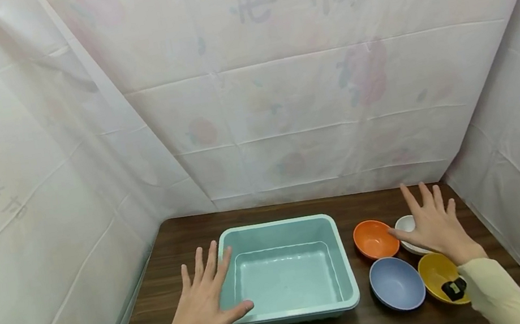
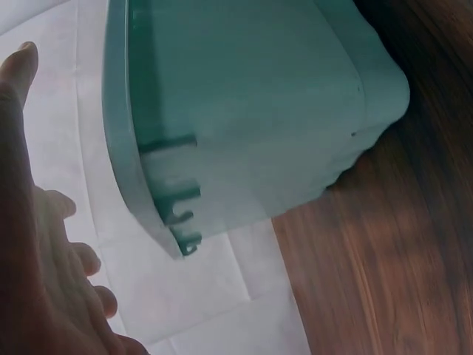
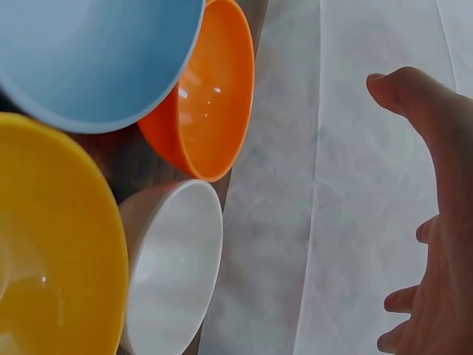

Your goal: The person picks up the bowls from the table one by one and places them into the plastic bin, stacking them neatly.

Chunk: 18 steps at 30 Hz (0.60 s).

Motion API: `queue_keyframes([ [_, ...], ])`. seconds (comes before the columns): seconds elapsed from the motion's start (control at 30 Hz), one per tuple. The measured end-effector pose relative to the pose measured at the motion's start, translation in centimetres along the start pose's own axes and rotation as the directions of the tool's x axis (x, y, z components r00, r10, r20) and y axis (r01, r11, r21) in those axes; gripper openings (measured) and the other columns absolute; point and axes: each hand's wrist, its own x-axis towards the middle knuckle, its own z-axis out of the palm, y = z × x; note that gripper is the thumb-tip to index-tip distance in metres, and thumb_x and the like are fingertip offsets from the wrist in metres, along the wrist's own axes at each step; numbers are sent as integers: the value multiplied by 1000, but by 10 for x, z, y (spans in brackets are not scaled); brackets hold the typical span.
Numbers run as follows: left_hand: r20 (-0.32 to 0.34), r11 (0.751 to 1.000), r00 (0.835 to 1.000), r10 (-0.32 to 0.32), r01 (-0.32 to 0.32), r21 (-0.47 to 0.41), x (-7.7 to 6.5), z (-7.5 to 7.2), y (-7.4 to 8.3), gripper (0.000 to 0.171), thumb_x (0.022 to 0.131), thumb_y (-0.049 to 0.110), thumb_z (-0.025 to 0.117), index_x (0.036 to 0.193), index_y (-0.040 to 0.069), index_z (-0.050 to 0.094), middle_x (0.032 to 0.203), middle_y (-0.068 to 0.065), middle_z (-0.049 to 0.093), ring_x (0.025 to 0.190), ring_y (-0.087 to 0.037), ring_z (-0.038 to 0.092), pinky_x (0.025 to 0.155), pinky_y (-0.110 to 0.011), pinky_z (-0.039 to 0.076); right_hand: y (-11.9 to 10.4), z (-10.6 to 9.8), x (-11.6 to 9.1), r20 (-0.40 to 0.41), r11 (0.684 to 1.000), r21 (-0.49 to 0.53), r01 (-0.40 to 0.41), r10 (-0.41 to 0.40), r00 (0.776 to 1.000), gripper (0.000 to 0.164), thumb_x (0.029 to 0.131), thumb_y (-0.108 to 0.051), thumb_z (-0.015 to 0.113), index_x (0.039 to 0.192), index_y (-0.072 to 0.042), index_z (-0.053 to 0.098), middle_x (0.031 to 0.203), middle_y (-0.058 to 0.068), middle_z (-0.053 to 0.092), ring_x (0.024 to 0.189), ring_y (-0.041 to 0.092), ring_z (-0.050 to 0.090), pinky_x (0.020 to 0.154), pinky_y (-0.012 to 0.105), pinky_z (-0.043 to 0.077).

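My left hand [image 1: 200, 304] is spread with straight fingers above the left edge of a pale green plastic basin [image 1: 287, 280], holding nothing. The basin has nothing in it. My right hand [image 1: 435, 227], fingers also spread, hovers over the bowls at the right and holds nothing. Beneath and beside it are an orange bowl [image 1: 375, 239], a white bowl [image 1: 406, 224], a blue bowl [image 1: 397, 283] and a yellow bowl [image 1: 432, 271]. The right hand partly hides the white bowl, and the wrist covers some of the yellow one. In the right wrist view the bowls stand apart from the fingers.
A dark wooden table [image 1: 155, 305] carries everything. White printed sheets [image 1: 284, 123] hang behind it and along both sides. A small black device [image 1: 454, 289] sits at the right wrist.
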Motion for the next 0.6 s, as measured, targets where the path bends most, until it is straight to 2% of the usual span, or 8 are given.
queue_keyframes([
  [0.2,27,997,999,47,-46,-57,3,7,6,106,83,76,64,167,31,16,175,-7,3,159,-46,2,110,-83,10,-4,2,5,11,1000,-1,10,-9,1000,121,83,-72,68,167,-11,6,162,42,7,146,70,0,103,88,4],
  [0.6,45,991,991,126,-123,-58,5,18,8,102,86,79,58,166,26,23,174,-12,7,157,-50,6,107,-85,8,-11,4,14,15,999,-4,33,-33,999,120,83,-73,68,167,-11,9,161,42,11,146,70,1,104,88,5],
])
